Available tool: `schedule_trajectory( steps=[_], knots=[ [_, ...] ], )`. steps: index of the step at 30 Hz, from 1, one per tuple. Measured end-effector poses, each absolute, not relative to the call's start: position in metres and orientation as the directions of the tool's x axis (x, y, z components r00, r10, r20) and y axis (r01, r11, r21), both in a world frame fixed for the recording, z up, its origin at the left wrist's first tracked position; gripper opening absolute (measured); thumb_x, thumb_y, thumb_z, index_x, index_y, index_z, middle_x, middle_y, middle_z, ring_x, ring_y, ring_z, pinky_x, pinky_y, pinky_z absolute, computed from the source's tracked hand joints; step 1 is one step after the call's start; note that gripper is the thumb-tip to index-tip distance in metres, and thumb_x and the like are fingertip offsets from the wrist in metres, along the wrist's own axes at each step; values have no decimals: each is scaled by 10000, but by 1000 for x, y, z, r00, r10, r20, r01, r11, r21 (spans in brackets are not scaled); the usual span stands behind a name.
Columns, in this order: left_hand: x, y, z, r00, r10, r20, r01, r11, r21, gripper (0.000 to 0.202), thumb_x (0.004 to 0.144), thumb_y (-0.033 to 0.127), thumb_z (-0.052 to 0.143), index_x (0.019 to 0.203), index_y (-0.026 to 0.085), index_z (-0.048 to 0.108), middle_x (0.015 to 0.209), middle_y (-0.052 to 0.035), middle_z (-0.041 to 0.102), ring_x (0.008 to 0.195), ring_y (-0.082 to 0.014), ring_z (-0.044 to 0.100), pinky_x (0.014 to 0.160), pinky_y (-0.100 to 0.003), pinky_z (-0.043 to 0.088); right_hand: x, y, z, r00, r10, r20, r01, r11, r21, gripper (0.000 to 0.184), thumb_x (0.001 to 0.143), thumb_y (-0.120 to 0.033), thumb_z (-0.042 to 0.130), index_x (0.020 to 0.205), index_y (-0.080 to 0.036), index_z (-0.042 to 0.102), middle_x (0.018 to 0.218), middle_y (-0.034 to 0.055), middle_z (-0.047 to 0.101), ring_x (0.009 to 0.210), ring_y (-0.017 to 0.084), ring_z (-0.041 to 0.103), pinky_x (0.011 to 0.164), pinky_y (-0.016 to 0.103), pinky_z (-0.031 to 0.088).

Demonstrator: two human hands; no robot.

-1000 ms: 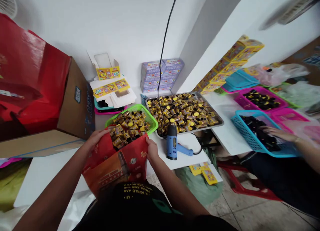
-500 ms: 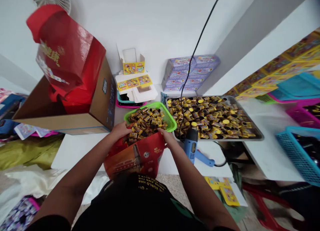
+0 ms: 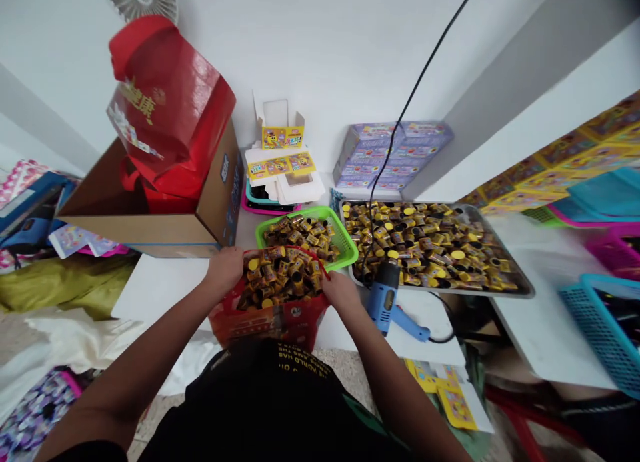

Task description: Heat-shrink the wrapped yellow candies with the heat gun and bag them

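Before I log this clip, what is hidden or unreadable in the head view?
All in the head view:
Held red bag: contents below the top layer of small yellow pieces are hidden by that layer.
Left hand and right hand: exact finger placement, partly hidden by bag and hands.
Cardboard box: floor hidden by its near wall and another red bag.
Blue basket: cut off by the right edge.
Purple boxes: small print, too blurred.

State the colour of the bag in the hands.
The bag is red, with small pale print on its front; shows best in the head view.
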State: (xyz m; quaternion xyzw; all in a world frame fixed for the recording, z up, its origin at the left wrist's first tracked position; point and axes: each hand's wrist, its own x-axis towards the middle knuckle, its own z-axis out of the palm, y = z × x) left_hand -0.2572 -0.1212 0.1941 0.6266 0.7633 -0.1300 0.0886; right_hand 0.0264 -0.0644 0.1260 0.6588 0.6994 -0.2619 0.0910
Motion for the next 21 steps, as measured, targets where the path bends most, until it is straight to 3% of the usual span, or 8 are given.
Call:
schedule_trajectory(
  steps=[3,7,12,16,21],
  knots=[
    [-262,-132,201,-253,929,-272,967,234,-100,345,1020,178,372,1122,122,696,1049,-182,735,1027,-306,711,773,-334,494,28,-68,141,-113,880,-461,977,14,-212,365,1049,-365,437,1034,-186,755,1122,155,764,1029,261,710,730,301,421],
    [-269,-143,208,-337,918,-211,941,322,-101,328,1021,196,377,1094,125,689,1042,-174,735,1030,-304,705,734,-326,465,34,-76,151,-135,930,-341,967,49,-249,295,1025,-353,490,904,-199,712,1076,123,752,972,229,684,684,292,363],
    [-287,-162,210,-429,897,-105,903,430,-14,251,1003,280,460,972,185,690,969,-129,749,942,-281,697,698,-314,416,42,-92,147,-185,974,-130,858,96,-504,358,942,-384,519,623,-225,483,742,52,647,750,188,587,660,292,342],
    [-306,-185,214,-551,834,-9,829,549,108,274,979,359,487,789,217,624,800,-82,709,804,-248,663,656,-304,364,33,-101,153,-196,981,5,685,140,-714,438,899,-553,459,588,-245,437,632,31,549,667,191,525,645,308,349],
    [-322,-223,219,-689,719,91,695,619,367,263,909,350,490,690,221,559,677,-39,637,711,-208,603,666,-289,379,8,-111,175,-256,966,38,547,177,-818,525,870,-678,478,569,-248,454,620,27,540,650,195,519,654,316,377]
  ],
)
